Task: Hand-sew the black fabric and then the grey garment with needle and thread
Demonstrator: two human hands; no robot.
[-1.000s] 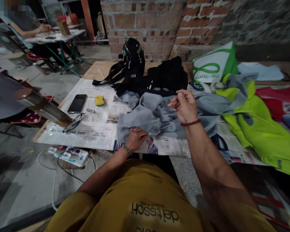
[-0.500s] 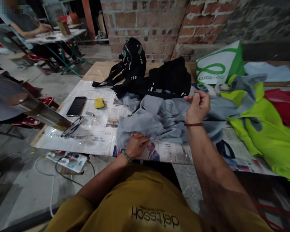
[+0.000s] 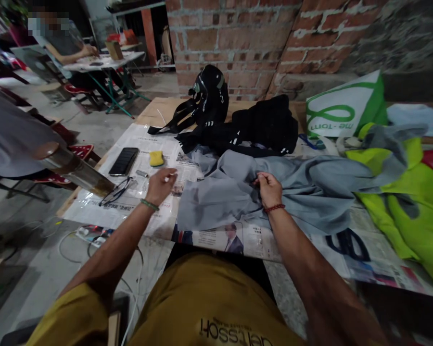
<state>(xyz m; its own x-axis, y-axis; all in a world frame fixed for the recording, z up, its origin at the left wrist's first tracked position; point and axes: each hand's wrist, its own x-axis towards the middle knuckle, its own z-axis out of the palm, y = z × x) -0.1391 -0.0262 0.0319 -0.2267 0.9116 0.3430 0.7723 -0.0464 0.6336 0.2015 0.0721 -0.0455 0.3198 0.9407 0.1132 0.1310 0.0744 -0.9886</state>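
A grey fabric garment point(image 3: 216, 202) lies rumpled across the newspaper in front of me. My right hand point(image 3: 270, 191), with a red bracelet, is over its middle, thumb and fingers pinched together close to the cloth; whatever is between them is too small to make out. To the left of the garment, my left hand point(image 3: 161, 186), wearing a green bead bracelet, hovers over the newspaper with its fingers curled together. What it holds, if anything, cannot be seen. Just beyond it sits a yellow sponge point(image 3: 156, 158), with a small grey cylinder point(image 3: 141, 173) nearby.
Newspaper point(image 3: 130, 139) covers the table. A phone point(image 3: 123, 161), eyeglasses point(image 3: 117, 191) and a metal-and-glass tumbler point(image 3: 72, 168) are left. Behind are a black bag point(image 3: 212, 93) and black clothing point(image 3: 267, 125). Right: green-white bag point(image 3: 346, 108), yellow-green garment point(image 3: 400, 192), dark-handled scissors point(image 3: 348, 244). A person point(image 3: 67, 45) sits beyond.
My left hand has left the near edge of the grey garment and moved left and forward toward the sponge. My right hand has come down from a raised position to the garment's middle.
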